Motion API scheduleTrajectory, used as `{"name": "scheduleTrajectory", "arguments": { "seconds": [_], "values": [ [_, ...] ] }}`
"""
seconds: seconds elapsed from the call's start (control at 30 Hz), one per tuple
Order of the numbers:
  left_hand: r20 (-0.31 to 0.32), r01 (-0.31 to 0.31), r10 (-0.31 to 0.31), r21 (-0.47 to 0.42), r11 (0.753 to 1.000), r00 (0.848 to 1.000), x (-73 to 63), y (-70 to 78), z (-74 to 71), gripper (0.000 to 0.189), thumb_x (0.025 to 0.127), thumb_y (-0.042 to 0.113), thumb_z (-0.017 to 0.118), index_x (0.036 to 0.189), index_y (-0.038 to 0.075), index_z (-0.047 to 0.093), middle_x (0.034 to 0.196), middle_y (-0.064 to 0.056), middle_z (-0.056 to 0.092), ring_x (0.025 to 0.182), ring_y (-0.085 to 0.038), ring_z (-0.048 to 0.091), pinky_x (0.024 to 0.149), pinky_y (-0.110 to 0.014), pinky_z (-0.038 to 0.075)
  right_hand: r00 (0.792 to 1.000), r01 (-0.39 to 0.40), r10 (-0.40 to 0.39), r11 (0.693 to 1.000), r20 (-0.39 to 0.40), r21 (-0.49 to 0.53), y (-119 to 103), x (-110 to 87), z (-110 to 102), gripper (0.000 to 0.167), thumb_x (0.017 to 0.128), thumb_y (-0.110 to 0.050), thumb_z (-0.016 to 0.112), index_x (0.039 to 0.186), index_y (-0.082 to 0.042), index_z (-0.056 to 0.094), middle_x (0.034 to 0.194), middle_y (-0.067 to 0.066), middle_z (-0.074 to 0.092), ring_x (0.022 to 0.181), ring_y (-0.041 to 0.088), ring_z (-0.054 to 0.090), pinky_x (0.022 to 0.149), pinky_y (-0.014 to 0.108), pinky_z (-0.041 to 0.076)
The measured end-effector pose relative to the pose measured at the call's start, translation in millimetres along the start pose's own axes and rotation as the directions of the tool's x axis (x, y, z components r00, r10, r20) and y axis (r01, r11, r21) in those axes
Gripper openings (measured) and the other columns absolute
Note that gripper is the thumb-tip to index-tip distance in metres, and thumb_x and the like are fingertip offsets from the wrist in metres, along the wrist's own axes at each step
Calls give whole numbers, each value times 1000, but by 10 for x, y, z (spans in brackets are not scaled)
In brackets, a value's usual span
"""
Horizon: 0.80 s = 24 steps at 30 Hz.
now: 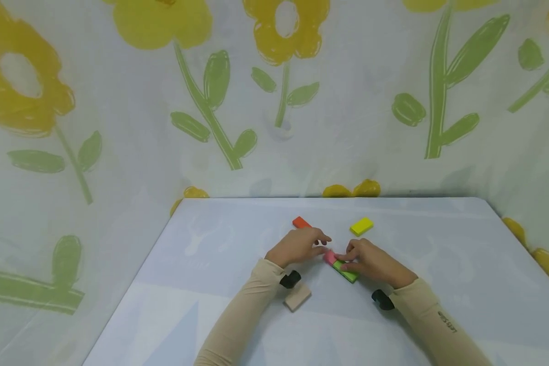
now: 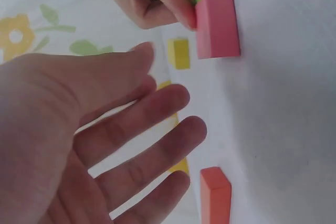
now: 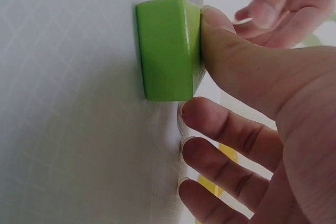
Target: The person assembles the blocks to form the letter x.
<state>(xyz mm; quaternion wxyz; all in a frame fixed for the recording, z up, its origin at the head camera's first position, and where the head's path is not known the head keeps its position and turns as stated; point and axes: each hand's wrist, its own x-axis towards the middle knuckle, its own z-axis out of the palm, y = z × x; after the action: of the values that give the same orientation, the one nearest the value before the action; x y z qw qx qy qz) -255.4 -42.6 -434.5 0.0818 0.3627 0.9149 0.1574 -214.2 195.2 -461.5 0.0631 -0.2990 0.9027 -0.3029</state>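
A pink block and a green block lie end to end on the table, touching. My right hand is over this pair. In the right wrist view its thumb rests on top of the green block, while the other fingers stay spread behind it. One right fingertip touches the top of the pink block in the left wrist view. My left hand holds nothing; its fingers are spread and slightly bent, just left of the pink block.
An orange block lies beyond my left hand, partly covered by it. Farther back on the right is a yellow block. A plain wooden block sits beside my left wrist. A flower-printed cloth hangs behind the table.
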Motion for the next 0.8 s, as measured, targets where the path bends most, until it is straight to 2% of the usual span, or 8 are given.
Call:
{"name": "scheduleTrajectory", "arguments": {
  "seconds": [0.13,0.27,0.57,0.8],
  "values": [
    [-50,6,-6,-11,1000,999,-57,8,-72,35,100,33,69,131,16,73,110,5,76,85,-4,63,70,-14,49,999,-42,42,999,-5,-17,-12,-1,10,37,86,-17,83,118,0,75,87,2,64,72,4,47,62,19,44],
    [-89,21,-25,-44,999,996,-132,5,-129,34,100,35,70,127,14,74,102,5,76,76,-3,60,64,-16,47,994,-106,105,994,-5,-32,-29,6,12,38,86,-20,83,120,-3,74,89,1,64,77,9,48,65,20,44],
    [-91,77,-91,-151,986,992,-366,-39,-146,36,98,35,72,124,11,75,97,4,76,76,-4,61,63,-19,49,986,-168,168,986,18,-24,-28,13,20,38,86,-20,84,120,-5,75,92,0,64,80,12,50,67,21,45],
    [-85,93,-112,-195,976,990,-555,-21,-104,37,97,36,73,123,10,76,95,4,75,77,-3,61,64,-18,50,990,-142,142,989,2,-33,-26,5,36,39,86,-21,84,120,-4,75,92,1,64,81,11,49,67,20,44]
  ]
}}
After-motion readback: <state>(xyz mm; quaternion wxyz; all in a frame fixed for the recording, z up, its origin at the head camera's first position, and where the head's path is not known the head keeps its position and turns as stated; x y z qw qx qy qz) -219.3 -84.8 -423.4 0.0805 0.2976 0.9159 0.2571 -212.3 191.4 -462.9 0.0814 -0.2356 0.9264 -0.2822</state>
